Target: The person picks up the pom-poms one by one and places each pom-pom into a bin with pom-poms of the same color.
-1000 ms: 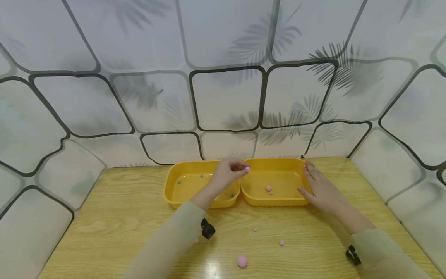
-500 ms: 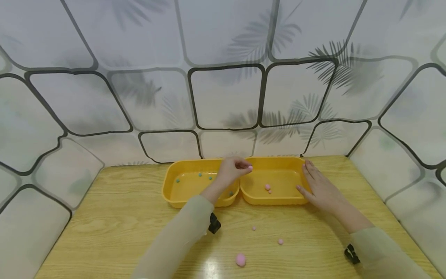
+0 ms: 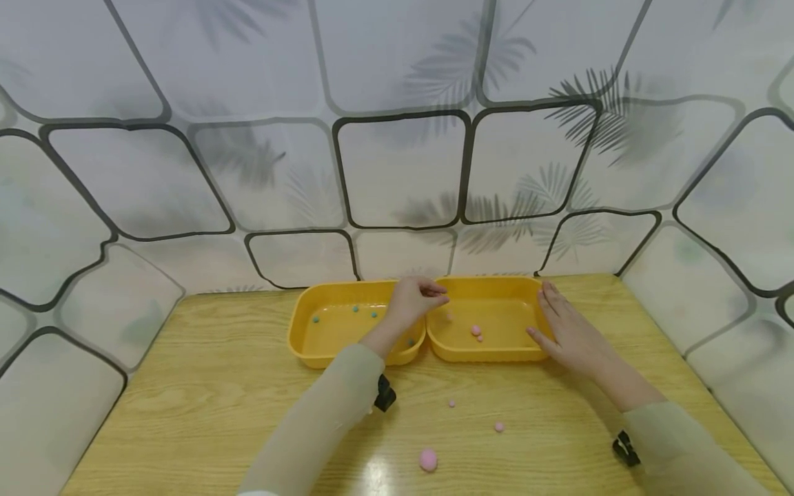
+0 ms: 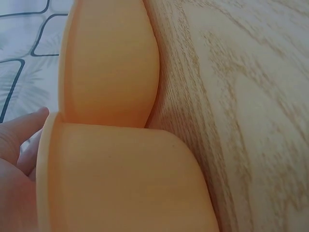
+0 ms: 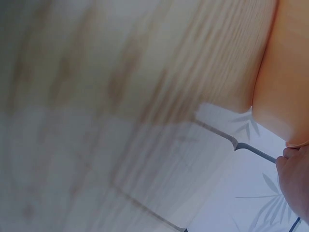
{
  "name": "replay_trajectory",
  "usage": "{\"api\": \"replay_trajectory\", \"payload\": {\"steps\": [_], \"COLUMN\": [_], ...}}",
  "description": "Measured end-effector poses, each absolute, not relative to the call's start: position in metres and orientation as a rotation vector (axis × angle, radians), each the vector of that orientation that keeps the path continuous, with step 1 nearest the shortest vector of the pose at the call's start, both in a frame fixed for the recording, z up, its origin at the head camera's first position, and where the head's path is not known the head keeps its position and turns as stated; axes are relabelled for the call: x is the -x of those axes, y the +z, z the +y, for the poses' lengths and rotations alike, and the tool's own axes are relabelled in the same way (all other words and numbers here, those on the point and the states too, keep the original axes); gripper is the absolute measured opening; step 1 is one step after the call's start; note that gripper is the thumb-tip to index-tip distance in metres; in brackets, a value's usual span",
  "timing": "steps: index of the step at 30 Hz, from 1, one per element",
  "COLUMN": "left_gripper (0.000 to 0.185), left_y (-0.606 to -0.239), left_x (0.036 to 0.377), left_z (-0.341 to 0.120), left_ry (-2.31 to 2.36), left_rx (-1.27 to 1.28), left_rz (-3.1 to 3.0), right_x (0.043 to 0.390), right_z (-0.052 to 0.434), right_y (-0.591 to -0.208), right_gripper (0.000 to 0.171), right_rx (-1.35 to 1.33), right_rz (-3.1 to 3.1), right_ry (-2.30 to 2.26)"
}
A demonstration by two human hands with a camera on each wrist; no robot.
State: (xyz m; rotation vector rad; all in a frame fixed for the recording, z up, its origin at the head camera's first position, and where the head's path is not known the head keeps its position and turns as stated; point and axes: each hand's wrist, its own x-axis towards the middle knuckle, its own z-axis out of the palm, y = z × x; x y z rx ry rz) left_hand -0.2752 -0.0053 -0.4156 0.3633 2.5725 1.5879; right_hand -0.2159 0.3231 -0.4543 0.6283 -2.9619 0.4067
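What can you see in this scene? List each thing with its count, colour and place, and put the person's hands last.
Left tray: one, yellow, far side of table.
Right tray: one, yellow, touching the left tray.
Green balls: at least four, small, in left tray.
Pink balls in tray: three, in right tray.
Pink balls on table: three, near edge, one larger.
Table: one, light wood.
Wall panels: white, dark outlines, leaf print, behind the table.
Left hand: over the trays' shared rims, fingers curled, empty.
Right hand: flat against right tray's outer side.
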Motion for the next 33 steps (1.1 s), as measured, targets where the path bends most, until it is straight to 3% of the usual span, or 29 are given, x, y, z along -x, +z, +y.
{"api": "replay_trajectory", "payload": {"steps": [15,33], "left_gripper": [0.016,0.018], "left_y": [-0.418,-0.411], "left_x": [0.270,0.225], "left_z": [-0.011,-0.034], "left_ry": [1.624,1.743], "left_rx": [-0.388,-0.496], "left_rz": [2.535,2.349], "right_x": [0.217,0.213], "right_z": [0.324,0.321], "right_y": [-0.456,-0.449], "right_gripper": [0.087,0.086], "right_rx": [-0.631,-0.628], "right_rz": [-2.949,-2.940], "right_ry": [0.398,0.411]}}
